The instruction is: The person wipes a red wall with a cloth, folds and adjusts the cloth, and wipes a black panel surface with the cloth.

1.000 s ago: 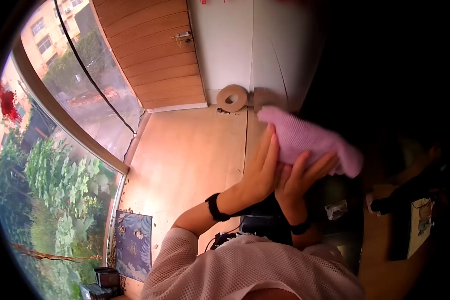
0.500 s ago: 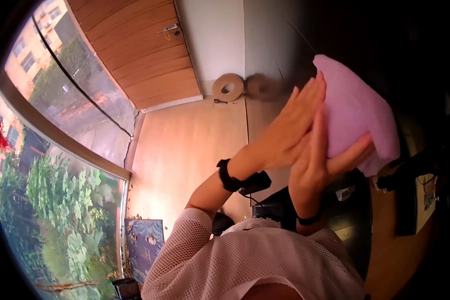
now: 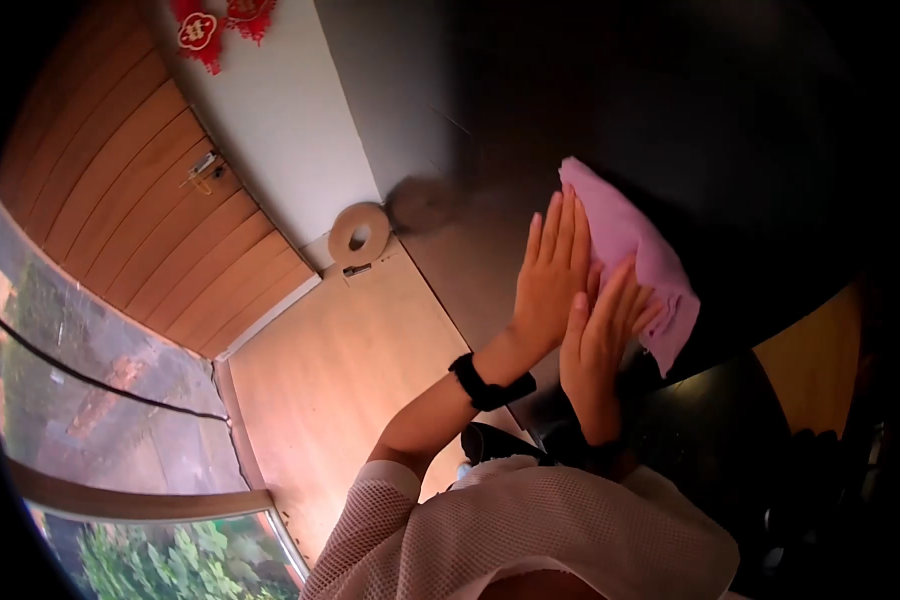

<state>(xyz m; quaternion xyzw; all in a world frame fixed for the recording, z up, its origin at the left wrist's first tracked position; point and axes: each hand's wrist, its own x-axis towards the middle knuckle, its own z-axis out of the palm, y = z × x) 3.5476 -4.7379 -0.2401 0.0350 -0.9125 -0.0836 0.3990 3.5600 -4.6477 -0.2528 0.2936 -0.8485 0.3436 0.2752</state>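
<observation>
A folded pink cloth (image 3: pixel 635 230) lies against a large dark glossy surface (image 3: pixel 730 170). Flat along its left edge is my left hand (image 3: pixel 552 285), fingers stretched out and close together. My right hand (image 3: pixel 602 335) presses on the lower part of the cloth, fingers extended and slightly apart, the thumb pointing up beside my left hand. Neither hand wraps round the cloth. Black bands circle both wrists.
A roll of tape (image 3: pixel 345 235) stands against the dark surface, with a small dark metal item (image 3: pixel 356 270) beside it. A wooden door (image 3: pixel 130 190), a white wall (image 3: pixel 270 110) with red decorations (image 3: pixel 202 35), and a window (image 3: pixel 100 390) are on the left.
The view has turned, bringing the red wall decorations into sight. In the picture, the hands and cloth sit lower and further left. The cloth shows smaller, and my right hand's fingers are less spread.
</observation>
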